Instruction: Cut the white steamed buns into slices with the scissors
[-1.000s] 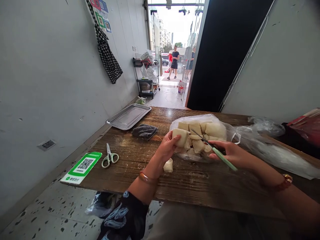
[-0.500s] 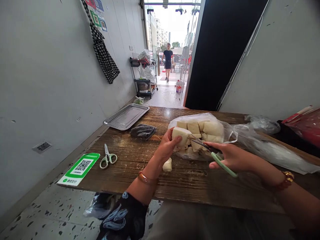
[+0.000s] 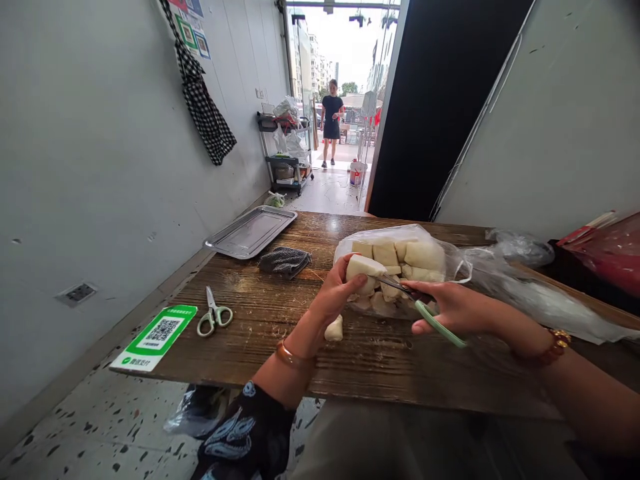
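My left hand (image 3: 334,288) is closed around a pale steamed bun (image 3: 366,266), held just over the bagged ones. In my right hand (image 3: 450,308) is a pair of scissors (image 3: 437,323) with light green handles; its blades reach the near right side of the bun, and their tips are hard to make out. Behind and beneath lies a clear plastic bag (image 3: 390,231) with several more pale buns (image 3: 424,256). One small pale piece (image 3: 334,329) rests on the table below my left wrist.
On the wooden table (image 3: 280,360) are a second pair of scissors (image 3: 214,313), a green QR code card (image 3: 159,333), a dark grey cloth (image 3: 285,261) and a metal tray (image 3: 251,231). Crumpled plastic (image 3: 523,247) lies to the right. A person (image 3: 332,123) is near the doorway, beside a loaded cart (image 3: 290,160).
The bun has tilted in my left hand and the scissors have shifted slightly left against it. The person at the doorway has come closer. The view has shifted slightly.
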Action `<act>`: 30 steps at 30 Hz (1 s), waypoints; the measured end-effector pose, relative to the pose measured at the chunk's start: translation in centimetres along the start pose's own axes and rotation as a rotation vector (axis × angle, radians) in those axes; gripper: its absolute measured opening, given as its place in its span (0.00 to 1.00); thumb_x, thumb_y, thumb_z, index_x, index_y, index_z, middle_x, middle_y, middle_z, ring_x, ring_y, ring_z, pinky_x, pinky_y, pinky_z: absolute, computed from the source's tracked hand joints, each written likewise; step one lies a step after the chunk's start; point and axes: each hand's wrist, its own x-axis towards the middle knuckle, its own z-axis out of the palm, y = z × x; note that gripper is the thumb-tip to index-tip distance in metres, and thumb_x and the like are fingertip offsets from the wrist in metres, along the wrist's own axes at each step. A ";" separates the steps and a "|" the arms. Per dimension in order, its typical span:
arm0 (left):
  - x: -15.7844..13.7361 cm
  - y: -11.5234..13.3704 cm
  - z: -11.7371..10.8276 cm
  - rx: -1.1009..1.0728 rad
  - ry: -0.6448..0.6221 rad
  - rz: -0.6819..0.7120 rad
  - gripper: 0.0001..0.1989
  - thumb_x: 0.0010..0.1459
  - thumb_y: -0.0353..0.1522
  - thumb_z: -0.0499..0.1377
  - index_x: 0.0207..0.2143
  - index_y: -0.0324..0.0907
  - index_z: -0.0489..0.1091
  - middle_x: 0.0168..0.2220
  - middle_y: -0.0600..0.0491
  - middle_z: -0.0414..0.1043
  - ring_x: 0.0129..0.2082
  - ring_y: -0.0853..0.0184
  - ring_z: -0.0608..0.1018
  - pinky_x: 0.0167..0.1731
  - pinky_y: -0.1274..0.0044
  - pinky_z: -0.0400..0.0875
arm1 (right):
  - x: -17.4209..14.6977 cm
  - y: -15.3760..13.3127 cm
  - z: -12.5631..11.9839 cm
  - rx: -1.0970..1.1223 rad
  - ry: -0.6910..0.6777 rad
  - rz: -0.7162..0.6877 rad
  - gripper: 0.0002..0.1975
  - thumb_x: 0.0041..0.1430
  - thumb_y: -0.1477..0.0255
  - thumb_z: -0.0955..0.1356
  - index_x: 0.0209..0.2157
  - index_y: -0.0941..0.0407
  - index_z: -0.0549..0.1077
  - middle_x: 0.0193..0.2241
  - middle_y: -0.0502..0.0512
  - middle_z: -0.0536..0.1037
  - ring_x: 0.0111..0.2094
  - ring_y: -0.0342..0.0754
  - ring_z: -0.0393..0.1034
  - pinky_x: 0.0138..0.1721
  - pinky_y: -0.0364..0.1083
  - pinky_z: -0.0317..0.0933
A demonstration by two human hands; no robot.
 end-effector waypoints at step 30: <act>-0.4 0.3 0.1 -0.161 -0.092 -0.230 0.25 0.44 0.39 0.73 0.43 0.39 0.75 0.41 0.46 0.76 0.35 0.64 0.77 0.34 0.73 0.76 | -1.3 1.3 1.0 0.121 0.135 0.042 0.34 0.53 0.51 0.71 0.56 0.55 0.74 0.44 0.57 0.83 0.45 0.62 0.75 0.47 0.54 0.67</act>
